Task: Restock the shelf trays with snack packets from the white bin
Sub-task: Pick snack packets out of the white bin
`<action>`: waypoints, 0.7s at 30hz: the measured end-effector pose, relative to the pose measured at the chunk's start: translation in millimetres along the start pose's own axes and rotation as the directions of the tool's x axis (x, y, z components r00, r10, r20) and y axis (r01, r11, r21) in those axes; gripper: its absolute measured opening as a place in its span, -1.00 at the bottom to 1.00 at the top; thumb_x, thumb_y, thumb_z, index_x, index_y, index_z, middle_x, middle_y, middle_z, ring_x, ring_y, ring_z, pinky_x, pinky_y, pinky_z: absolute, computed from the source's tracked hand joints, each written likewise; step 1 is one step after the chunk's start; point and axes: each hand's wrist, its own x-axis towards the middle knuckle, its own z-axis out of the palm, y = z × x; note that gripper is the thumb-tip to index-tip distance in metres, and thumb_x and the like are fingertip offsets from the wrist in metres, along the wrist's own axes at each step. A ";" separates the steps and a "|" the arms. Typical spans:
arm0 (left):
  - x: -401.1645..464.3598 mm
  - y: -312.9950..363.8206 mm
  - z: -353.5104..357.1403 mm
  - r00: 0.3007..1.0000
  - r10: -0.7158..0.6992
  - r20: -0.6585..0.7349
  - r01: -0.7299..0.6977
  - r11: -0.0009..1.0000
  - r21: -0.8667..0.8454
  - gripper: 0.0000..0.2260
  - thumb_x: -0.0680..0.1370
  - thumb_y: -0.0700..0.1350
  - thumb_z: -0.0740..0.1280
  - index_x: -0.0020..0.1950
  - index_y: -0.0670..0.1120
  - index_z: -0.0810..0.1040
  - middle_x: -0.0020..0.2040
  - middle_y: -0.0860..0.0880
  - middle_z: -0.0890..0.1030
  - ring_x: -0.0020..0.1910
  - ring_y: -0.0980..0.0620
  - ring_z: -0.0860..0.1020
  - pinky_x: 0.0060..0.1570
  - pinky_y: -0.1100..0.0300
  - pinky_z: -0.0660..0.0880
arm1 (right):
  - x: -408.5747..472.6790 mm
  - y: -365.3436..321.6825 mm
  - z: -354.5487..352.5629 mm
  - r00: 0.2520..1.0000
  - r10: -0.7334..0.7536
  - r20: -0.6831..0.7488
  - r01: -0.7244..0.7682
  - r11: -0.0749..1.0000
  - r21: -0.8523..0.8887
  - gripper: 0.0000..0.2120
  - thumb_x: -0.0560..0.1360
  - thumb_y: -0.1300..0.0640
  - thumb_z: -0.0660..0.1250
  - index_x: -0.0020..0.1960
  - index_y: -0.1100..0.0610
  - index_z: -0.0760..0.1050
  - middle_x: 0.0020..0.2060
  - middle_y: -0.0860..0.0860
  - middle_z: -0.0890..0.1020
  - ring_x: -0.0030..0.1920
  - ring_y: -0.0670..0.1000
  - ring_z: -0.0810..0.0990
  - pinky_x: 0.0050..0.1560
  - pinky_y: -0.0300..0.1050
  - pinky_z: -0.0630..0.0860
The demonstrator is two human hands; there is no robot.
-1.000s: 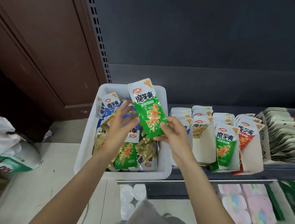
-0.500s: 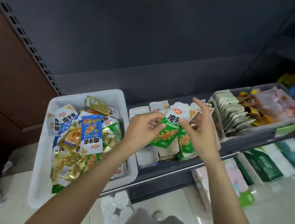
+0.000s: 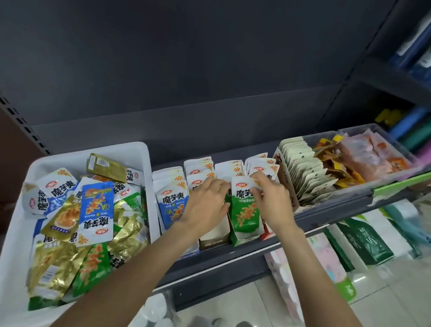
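The white bin (image 3: 17, 230) stands at the left of the shelf, full of blue, green and gold snack packets (image 3: 96, 212). To its right are cardboard shelf trays: a blue-packet tray (image 3: 170, 206), a brown-fronted tray (image 3: 215, 237) and a green tray (image 3: 244, 239). A green packet (image 3: 245, 212) stands at the front of the green tray. My right hand (image 3: 270, 202) pinches its top right corner. My left hand (image 3: 207, 204) rests with straight fingers against the packet's left edge, over the brown-fronted tray.
A tray of beige packets (image 3: 304, 167) and a clear tub of orange snacks (image 3: 369, 160) sit further right on the grey shelf (image 3: 334, 214). Green and pink packs (image 3: 365, 239) fill the shelf below. Bottle tops (image 3: 156, 313) stand on the tiled floor.
The green packet went from above the white bin rightward and down into the green tray. Both hands followed it and the camera turned right.
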 end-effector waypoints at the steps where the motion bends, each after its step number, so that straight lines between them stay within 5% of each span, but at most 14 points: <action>1: -1.5 -1.3 2.4 1.000 -0.002 0.006 0.002 1.000 0.020 -0.61 0.58 -0.04 0.21 0.40 -0.10 0.36 0.33 -0.02 0.44 0.33 0.00 0.33 0.25 0.16 0.32 | 1.7 -1.4 3.9 1.000 0.001 0.028 0.000 1.000 -0.026 -0.75 0.52 0.26 0.30 0.19 0.14 0.46 -0.16 0.13 0.64 -0.13 0.19 0.61 -0.21 -0.08 0.39; 5: -5.1 -3.9 8.3 1.000 -0.018 0.015 0.017 0.999 0.045 -0.63 0.58 -0.05 0.20 0.36 -0.14 0.41 0.33 -0.03 0.44 0.30 0.01 0.35 0.28 0.16 0.30 | 5.8 -5.1 24.7 0.998 0.043 0.049 -0.040 0.997 -0.065 -0.78 0.54 0.25 0.26 0.18 0.17 0.45 0.00 0.09 0.62 -0.05 0.14 0.61 -0.24 -0.13 0.37; 8: -7.0 -2.7 8.6 0.999 -0.032 0.005 0.032 0.999 0.042 -0.63 0.58 -0.06 0.18 0.35 -0.16 0.42 0.33 -0.04 0.43 0.31 0.00 0.35 0.26 0.16 0.32 | 5.3 -8.0 37.5 0.997 0.056 -0.044 -0.056 0.998 -0.001 -0.95 0.50 0.29 0.31 -0.04 0.21 0.47 -0.15 0.10 0.62 -0.16 0.13 0.60 -0.30 -0.15 0.36; 11: -9.2 -3.2 8.2 0.999 -0.034 0.016 0.034 0.999 0.043 -0.62 0.58 -0.06 0.16 0.37 -0.15 0.39 0.35 -0.05 0.40 0.33 0.00 0.33 0.26 0.15 0.34 | -1.7 -9.3 49.4 0.990 0.031 -0.135 -0.030 0.999 0.015 -0.85 0.39 0.40 0.39 -0.15 0.23 0.46 -0.24 0.13 0.57 -0.22 0.15 0.57 -0.38 -0.16 0.40; 16: -13.8 -10.0 7.5 0.999 -0.046 0.006 0.046 0.999 -0.001 -0.62 0.57 -0.08 0.20 0.38 -0.14 0.40 0.36 -0.04 0.39 0.33 0.00 0.33 0.25 0.15 0.36 | -16.6 -7.2 59.8 0.991 0.092 -0.098 -0.083 0.992 0.095 -0.54 0.40 0.42 0.37 0.26 0.21 0.41 0.27 0.17 0.37 0.29 0.13 0.39 0.12 -0.13 0.50; 21: -21.6 -17.8 1.6 0.998 -0.061 -0.029 0.058 0.994 -0.088 -0.64 0.57 -0.07 0.23 0.36 -0.09 0.42 0.33 -0.01 0.43 0.32 0.02 0.35 0.17 0.17 0.40 | -37.2 -18.3 48.3 0.972 0.071 -0.226 -0.024 0.979 0.205 -0.58 0.43 0.40 0.35 0.24 0.18 0.43 0.30 0.15 0.36 0.30 0.07 0.37 0.14 -0.46 0.32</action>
